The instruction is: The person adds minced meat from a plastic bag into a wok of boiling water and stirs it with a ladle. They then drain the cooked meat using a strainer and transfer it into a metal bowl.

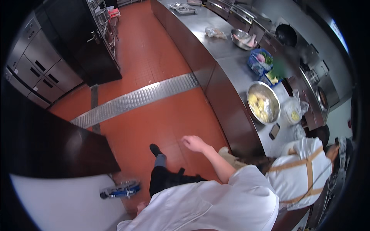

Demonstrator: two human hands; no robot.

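Note:
My right hand (pixel 194 143) hangs over the red tiled floor (pixel 138 124), fingers loosely curled, with nothing seen in it. It is apart from the brown side of the steel counter (pixel 231 69). Only a small part of my left hand (pixel 141 207) shows beside my white top; its fingers are hidden. On the counter to the right is a steel bowl (pixel 274 111) holding peeled yellow pieces, possibly potatoes. A phone (pixel 274 131) lies by the bowl, next to clear plastic bags (pixel 291 111). My dark shoe (pixel 155 149) is on the floor.
A co-worker in white with tan straps (pixel 306 173) stands close at my right. A metal drain grate (pixel 138 99) crosses the floor ahead. A blue metal fitting (pixel 122 190) juts out at left. Farther along the counter are blue bags of vegetables (pixel 259 65) and a bowl of meat or fish (pixel 242 40).

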